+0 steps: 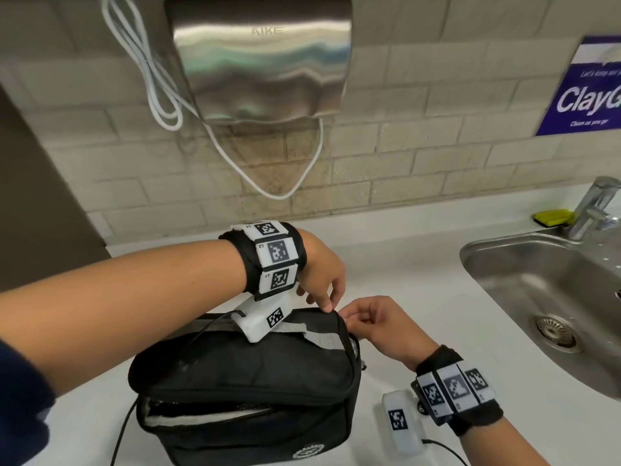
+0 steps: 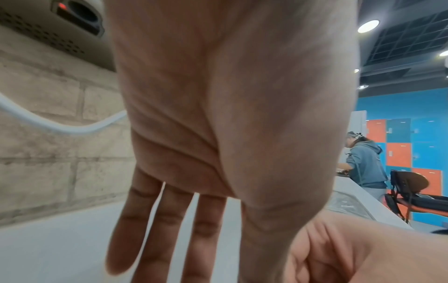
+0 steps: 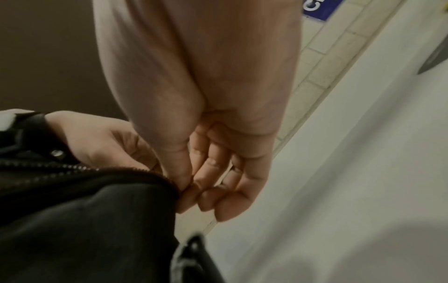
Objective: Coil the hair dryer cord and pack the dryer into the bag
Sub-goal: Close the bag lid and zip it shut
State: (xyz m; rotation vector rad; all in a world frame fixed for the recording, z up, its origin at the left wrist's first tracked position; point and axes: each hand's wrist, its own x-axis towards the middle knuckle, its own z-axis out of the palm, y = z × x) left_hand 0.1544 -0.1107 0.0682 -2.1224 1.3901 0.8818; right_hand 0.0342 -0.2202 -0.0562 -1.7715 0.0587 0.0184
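Note:
A black zip bag [image 1: 242, 368] stands on the white counter [image 1: 413, 264], its lid lowered but gaping along the front. Something pale and dark shows in that gap [image 1: 201, 412]; I cannot make out the dryer or its cord. My left hand [image 1: 327, 306] reaches over the lid and pinches its far right edge, its other fingers [image 2: 167, 229] hanging straight. My right hand [image 1: 349, 317] meets it there, thumb and forefinger [image 3: 186, 191] pinching the bag's [image 3: 84, 229] zip edge at the corner by the zip teeth [image 3: 60, 168]. A grey strap [image 1: 322, 338] crosses the lid.
A steel sink [image 1: 484, 250] with a tap [image 1: 594, 206] and a yellow sponge [image 1: 554, 218] lies to the right. A metal hand dryer [image 1: 262, 55] with looping white cable [image 1: 272, 193] hangs on the tiled wall behind. A person [image 2: 366, 160] stands far off by lockers.

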